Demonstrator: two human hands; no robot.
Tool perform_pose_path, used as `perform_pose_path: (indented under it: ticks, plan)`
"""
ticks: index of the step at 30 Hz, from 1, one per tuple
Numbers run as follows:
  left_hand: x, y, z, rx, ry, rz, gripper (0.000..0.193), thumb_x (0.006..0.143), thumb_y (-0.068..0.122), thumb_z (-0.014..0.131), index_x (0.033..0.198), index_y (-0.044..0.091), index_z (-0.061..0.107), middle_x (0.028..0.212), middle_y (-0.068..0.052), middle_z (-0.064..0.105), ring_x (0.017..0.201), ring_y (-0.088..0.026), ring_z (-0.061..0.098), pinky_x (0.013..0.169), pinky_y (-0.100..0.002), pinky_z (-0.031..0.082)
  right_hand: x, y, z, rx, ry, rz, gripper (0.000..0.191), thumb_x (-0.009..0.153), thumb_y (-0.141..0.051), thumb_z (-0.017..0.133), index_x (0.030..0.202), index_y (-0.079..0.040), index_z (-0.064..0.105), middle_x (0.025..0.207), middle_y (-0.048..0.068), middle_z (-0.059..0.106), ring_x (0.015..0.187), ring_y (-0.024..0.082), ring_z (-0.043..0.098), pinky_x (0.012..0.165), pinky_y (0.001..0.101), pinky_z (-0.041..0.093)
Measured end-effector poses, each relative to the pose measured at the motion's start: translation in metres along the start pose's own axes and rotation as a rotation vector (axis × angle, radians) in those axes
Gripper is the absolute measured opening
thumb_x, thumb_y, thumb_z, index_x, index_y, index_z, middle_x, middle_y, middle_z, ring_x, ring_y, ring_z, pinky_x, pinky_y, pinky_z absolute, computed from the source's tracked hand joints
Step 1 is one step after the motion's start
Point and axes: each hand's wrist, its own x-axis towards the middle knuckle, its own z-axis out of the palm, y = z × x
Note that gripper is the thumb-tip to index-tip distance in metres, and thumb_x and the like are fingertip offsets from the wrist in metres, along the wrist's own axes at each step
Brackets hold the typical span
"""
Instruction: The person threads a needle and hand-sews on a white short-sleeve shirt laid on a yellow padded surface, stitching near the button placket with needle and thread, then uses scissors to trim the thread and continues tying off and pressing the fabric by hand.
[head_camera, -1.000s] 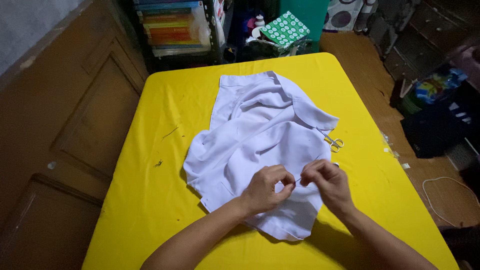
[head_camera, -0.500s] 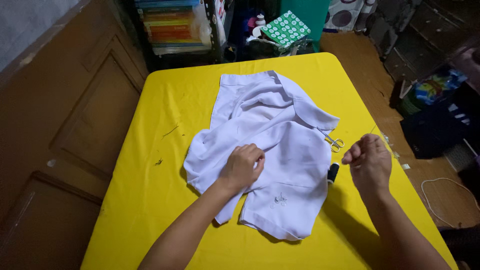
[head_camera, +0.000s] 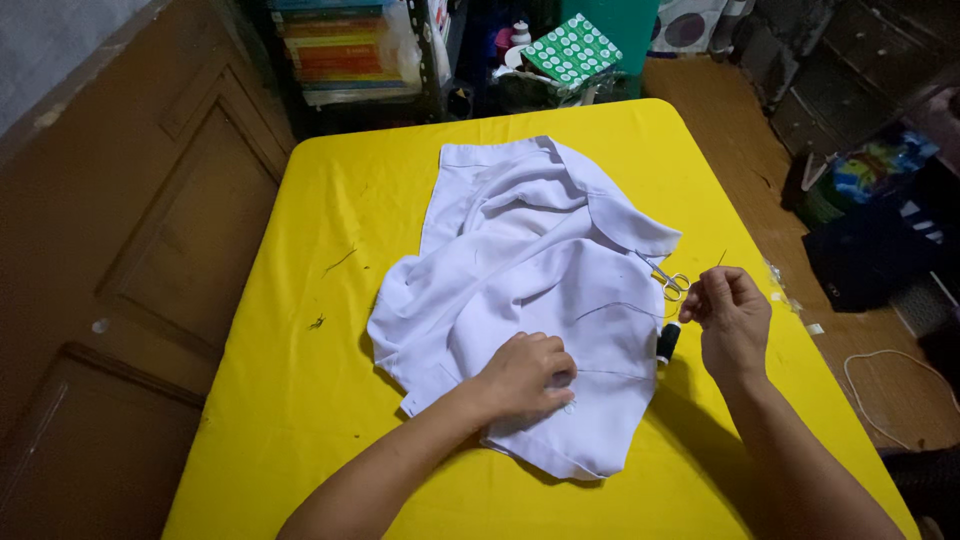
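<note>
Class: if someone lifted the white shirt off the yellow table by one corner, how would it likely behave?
The shirt lies in soft folds, so it would probably hang limp. It looks thin, so likely light. The left hand presses it flat, which suggests it slides easily on the table.

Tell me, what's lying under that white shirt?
The white shirt lies crumpled on a yellow table. The left hand presses on it. Small scissors stick out at its right edge, partly covered. Anything else beneath is hidden by the cloth.
</note>
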Motion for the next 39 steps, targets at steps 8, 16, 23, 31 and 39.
perform_pose_path:
  ticks: [8, 16, 23, 31, 39]
  plan:
    - [0.000, 0.006, -0.001, 0.068, -0.066, -0.009, 0.017, 0.073, 0.028, 0.082, 0.080, 0.014, 0.075, 0.089, -0.006, 0.065, 0.091, -0.027, 0.063, 0.082, -0.042, 0.047, 0.003, 0.002, -0.001, -0.037, -0.014, -0.019, 0.016, 0.110, -0.017, 0.060, 0.102, -0.004, 0.059, 0.084, 0.006, 0.062, 0.069, 0.014, 0.060, 0.062, 0.0290, 0.052]
    - [-0.001, 0.001, 0.001, 0.096, -0.162, -0.069, 0.012, 0.078, 0.027, 0.080, 0.079, 0.016, 0.077, 0.088, -0.003, 0.067, 0.093, -0.025, 0.062, 0.084, -0.041, 0.048, -0.005, 0.005, 0.007, -0.171, -0.077, 0.014, 0.018, 0.108, -0.018, 0.059, 0.099, -0.003, 0.062, 0.079, 0.005, 0.063, 0.063, 0.013, 0.060, 0.060, 0.0268, 0.049]
    - [0.000, -0.002, 0.000, 0.065, -0.205, -0.075, 0.013, 0.077, 0.025, 0.078, 0.086, 0.016, 0.079, 0.089, -0.004, 0.067, 0.095, -0.027, 0.061, 0.087, -0.042, 0.047, -0.008, 0.004, 0.013, -0.204, -0.101, 0.042, 0.018, 0.106, -0.018, 0.060, 0.096, -0.003, 0.062, 0.076, 0.004, 0.063, 0.062, 0.012, 0.060, 0.057, 0.0260, 0.049]
    - [0.001, -0.003, -0.002, 0.069, -0.225, -0.089, 0.009, 0.081, 0.019, 0.073, 0.087, 0.018, 0.080, 0.091, -0.003, 0.067, 0.096, -0.027, 0.060, 0.089, -0.042, 0.047, -0.008, 0.010, 0.016, -0.252, -0.140, 0.065, 0.017, 0.105, -0.017, 0.063, 0.094, -0.003, 0.064, 0.072, 0.003, 0.061, 0.060, 0.010, 0.056, 0.055, 0.0250, 0.046]
    - [0.001, 0.001, -0.006, 0.037, -0.251, -0.117, 0.012, 0.079, 0.024, 0.076, 0.088, 0.016, 0.078, 0.093, -0.004, 0.067, 0.098, -0.027, 0.060, 0.091, -0.041, 0.047, -0.010, 0.017, 0.014, -0.261, -0.165, 0.086, 0.016, 0.104, -0.015, 0.063, 0.092, -0.004, 0.063, 0.074, 0.001, 0.061, 0.061, 0.009, 0.056, 0.055, 0.0243, 0.046]
